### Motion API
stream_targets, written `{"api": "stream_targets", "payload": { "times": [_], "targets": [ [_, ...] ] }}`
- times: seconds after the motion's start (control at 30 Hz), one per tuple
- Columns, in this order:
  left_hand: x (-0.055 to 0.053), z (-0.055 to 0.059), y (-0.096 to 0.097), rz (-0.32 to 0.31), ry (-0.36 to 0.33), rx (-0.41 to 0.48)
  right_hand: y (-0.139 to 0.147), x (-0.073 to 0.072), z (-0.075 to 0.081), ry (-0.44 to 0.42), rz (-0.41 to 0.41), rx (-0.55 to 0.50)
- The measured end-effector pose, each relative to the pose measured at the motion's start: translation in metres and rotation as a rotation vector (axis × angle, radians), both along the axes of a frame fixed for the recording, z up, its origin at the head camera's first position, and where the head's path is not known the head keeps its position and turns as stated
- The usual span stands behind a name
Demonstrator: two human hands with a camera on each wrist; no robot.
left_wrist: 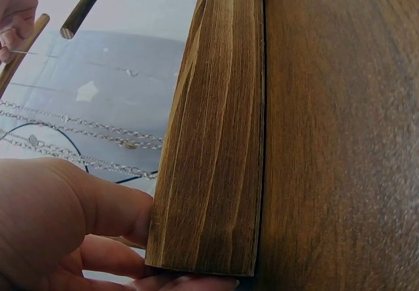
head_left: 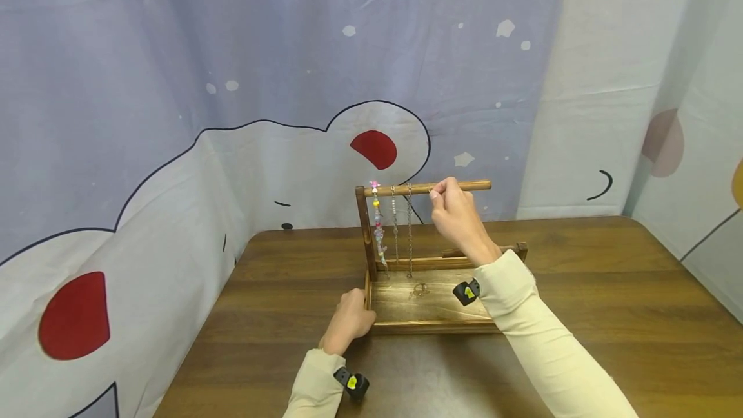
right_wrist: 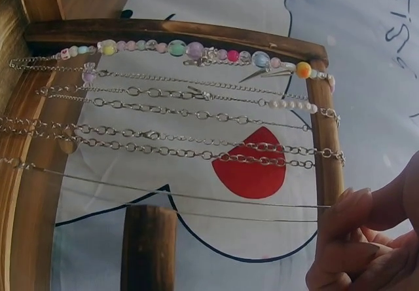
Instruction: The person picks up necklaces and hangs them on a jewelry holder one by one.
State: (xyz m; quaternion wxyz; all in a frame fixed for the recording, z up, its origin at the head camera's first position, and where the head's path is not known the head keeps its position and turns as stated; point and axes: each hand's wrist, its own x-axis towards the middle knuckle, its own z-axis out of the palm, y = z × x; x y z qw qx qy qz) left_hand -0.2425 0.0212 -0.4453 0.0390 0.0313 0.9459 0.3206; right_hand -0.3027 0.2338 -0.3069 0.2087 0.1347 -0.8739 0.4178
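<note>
A wooden jewelry stand [head_left: 435, 327] has an upright post at its left and a horizontal bar [head_left: 477, 184] on top. My left hand [head_left: 351, 315] grips the left end of its tray near the front corner, thumb and fingers around the board [left_wrist: 209, 173]. Up at the bar, my right hand [head_left: 456, 217] pinches a thin chain necklace [right_wrist: 177, 185], whose two strands run down toward the tray. Left of that hand hang a colorful beaded necklace [head_left: 378, 231], a chain necklace with pearls [right_wrist: 292, 105] and a thicker chain necklace [head_left: 409, 237].
A small, thin gold-colored item [head_left: 420, 289] lies in the tray, too small to identify. Toward the right end stands a short wooden post [head_left: 521, 251]. The stand sits on a brown wooden table [head_left: 592, 302], with a printed curtain [head_left: 278, 50] behind it.
</note>
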Motion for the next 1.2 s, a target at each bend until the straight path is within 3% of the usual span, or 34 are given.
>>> {"api": "stream_targets", "payload": {
  "times": [0.83, 1.07, 1.2],
  "targets": [
    [0.001, 0.0, 0.001, 0.007, -0.004, 0.005, 0.005, 0.003, -0.015, -0.09, 0.084, -0.043],
    [0.0, 0.001, 0.001, 0.007, -0.009, -0.006, 0.008, 0.011, -0.022, -0.062, 0.067, -0.025],
    [-0.001, 0.001, 0.001, 0.01, -0.011, -0.01, 0.008, 0.021, -0.028, -0.044, 0.108, -0.067]
  ]
}}
